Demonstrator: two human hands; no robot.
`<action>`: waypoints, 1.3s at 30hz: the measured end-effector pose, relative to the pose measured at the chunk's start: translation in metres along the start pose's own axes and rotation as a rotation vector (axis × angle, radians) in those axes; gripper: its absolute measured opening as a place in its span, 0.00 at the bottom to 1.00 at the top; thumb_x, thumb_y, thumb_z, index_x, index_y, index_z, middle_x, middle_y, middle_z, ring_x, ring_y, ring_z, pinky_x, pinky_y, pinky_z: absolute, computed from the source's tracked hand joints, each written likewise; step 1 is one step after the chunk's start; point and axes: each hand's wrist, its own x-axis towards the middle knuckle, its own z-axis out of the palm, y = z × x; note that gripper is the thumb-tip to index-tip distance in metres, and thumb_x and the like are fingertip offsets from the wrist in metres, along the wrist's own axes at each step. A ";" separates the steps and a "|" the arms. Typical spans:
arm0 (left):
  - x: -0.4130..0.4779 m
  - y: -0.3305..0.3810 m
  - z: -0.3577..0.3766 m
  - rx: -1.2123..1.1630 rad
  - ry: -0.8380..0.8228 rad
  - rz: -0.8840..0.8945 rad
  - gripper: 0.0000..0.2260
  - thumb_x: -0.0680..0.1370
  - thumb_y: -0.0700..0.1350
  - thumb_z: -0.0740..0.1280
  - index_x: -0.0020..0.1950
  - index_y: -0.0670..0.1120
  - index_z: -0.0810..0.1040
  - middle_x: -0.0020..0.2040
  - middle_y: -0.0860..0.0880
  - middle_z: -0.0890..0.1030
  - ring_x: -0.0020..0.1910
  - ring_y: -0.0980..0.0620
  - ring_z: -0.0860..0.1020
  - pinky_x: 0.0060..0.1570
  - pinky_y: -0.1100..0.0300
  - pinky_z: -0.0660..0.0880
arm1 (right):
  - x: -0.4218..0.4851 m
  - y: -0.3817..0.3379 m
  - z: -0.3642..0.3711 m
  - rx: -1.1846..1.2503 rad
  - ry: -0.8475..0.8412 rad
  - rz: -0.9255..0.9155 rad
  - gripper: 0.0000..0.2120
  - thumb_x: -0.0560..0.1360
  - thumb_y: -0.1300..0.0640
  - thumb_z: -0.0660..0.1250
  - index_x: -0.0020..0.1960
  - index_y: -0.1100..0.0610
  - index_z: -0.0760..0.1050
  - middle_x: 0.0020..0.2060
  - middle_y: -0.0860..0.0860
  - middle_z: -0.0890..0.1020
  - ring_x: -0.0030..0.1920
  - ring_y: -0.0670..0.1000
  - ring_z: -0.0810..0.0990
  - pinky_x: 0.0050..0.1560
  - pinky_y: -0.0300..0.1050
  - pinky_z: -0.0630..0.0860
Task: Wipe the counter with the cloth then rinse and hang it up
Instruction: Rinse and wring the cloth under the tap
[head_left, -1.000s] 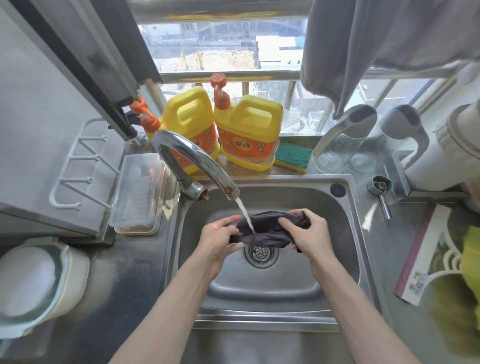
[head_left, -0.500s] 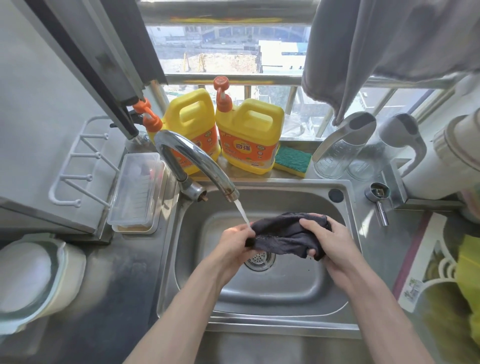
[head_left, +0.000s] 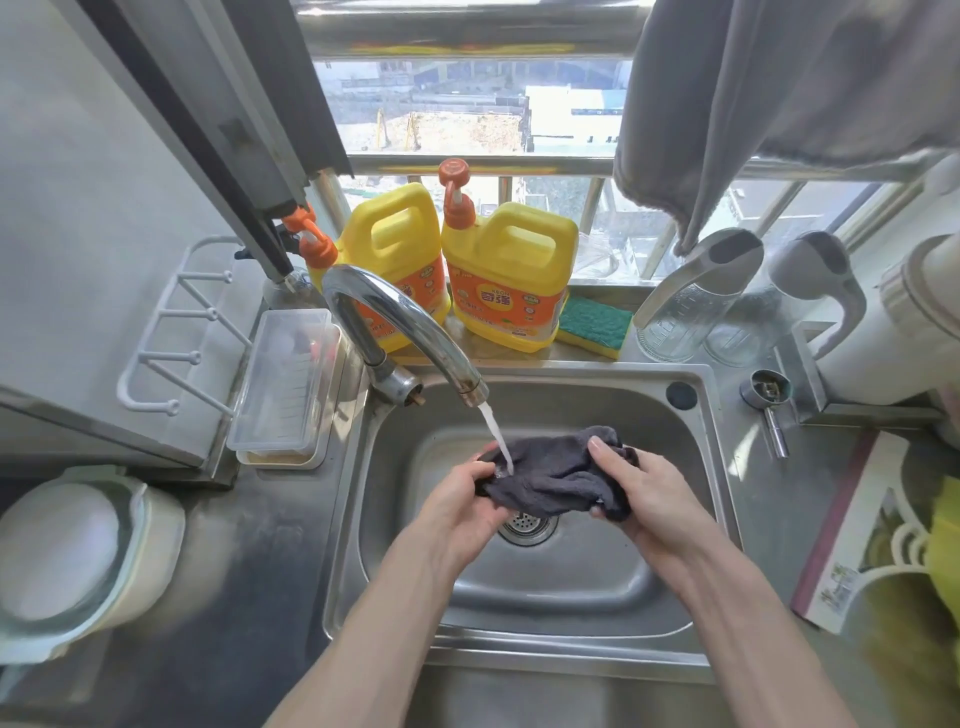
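A dark grey cloth (head_left: 550, 475) is bunched up over the drain of the steel sink (head_left: 582, 587). My left hand (head_left: 460, 506) grips its left end and my right hand (head_left: 641, 496) grips its right end, thumb on top. A thin stream of water from the chrome tap (head_left: 405, 325) lands on the cloth's left part, next to my left fingers. The wet steel counter (head_left: 249, 571) runs along both sides of the sink.
Two yellow detergent jugs (head_left: 511, 270) and a green sponge (head_left: 595, 325) stand on the sill behind the sink. A grey towel (head_left: 769, 93) hangs from a rail at top right. A clear box (head_left: 283, 384) and a white hook rack (head_left: 171, 332) sit left; glass jugs and a box right.
The cloth has shifted a little under the tap and spread wider between my hands; my right thumb now lies on top of it. The camera has tilted slightly.
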 end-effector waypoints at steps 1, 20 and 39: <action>-0.002 0.004 -0.004 0.003 0.011 -0.003 0.16 0.82 0.31 0.53 0.60 0.39 0.78 0.50 0.36 0.84 0.50 0.40 0.82 0.40 0.51 0.85 | 0.005 0.004 0.000 -0.074 0.073 -0.034 0.10 0.80 0.55 0.71 0.48 0.62 0.84 0.36 0.55 0.87 0.35 0.51 0.83 0.35 0.43 0.78; -0.035 0.059 -0.038 0.603 0.150 0.458 0.17 0.82 0.30 0.58 0.67 0.41 0.77 0.59 0.45 0.84 0.51 0.54 0.86 0.43 0.62 0.83 | 0.052 0.042 0.093 0.360 0.075 0.378 0.06 0.78 0.60 0.64 0.46 0.60 0.79 0.34 0.55 0.84 0.31 0.52 0.83 0.34 0.45 0.82; 0.008 -0.002 -0.004 -0.003 -0.097 -0.064 0.12 0.80 0.43 0.60 0.46 0.42 0.82 0.43 0.44 0.83 0.44 0.46 0.83 0.54 0.55 0.77 | 0.023 0.056 0.080 -1.112 0.051 -1.165 0.10 0.81 0.52 0.65 0.49 0.58 0.79 0.47 0.54 0.81 0.54 0.56 0.77 0.65 0.55 0.72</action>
